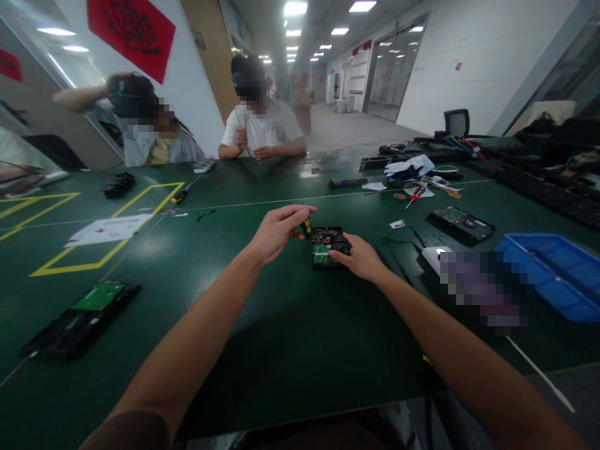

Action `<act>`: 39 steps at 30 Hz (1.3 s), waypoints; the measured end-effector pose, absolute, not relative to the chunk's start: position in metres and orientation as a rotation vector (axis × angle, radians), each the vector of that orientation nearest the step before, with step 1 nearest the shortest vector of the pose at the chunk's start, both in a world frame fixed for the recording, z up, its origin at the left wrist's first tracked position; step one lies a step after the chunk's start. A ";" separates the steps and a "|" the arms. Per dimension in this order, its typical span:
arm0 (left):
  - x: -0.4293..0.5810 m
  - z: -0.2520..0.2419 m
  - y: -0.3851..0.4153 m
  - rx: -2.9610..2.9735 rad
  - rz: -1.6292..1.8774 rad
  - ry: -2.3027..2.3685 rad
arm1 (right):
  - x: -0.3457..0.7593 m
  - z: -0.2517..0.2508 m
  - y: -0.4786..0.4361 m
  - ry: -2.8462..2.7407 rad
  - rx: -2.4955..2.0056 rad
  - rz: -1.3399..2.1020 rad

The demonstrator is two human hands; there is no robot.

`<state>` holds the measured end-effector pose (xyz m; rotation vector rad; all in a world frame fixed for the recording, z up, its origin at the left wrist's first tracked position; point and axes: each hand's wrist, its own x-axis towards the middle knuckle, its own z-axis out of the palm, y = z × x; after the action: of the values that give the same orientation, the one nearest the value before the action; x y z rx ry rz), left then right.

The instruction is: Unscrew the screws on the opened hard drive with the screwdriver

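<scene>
The hard drive [325, 237] lies on the green table [281, 300], its right side grasped by the right hand [360, 257], thumb on top; by its far left corner, the arched left hand [280, 234] grips 1 screwdriver [307, 226].

1 head cam, facing fwd & down over table [285, 356].

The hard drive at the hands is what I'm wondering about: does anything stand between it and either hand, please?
Nothing visible blocks the right hand, which grips the hard drive by its right side. Between the left hand and the drive's upper left corner is only the yellow-and-black tool which that hand holds.
</scene>
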<state>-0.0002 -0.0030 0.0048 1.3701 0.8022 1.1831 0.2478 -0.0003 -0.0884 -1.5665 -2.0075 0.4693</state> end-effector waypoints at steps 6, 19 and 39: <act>0.001 0.006 -0.004 1.351 1.175 0.773 | 0.250 -0.088 0.000 -2.039 -1.536 0.472; 0.003 0.005 -0.002 1.257 1.167 0.688 | 0.251 -0.092 0.004 -2.049 -1.560 0.433; 0.003 0.003 -0.003 1.479 1.135 0.765 | 0.249 -0.087 0.001 -2.045 -1.558 0.454</act>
<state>0.0027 -0.0026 0.0029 1.4793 0.7652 1.1354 0.2488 0.0012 -0.0872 -1.5575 -2.0455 0.4544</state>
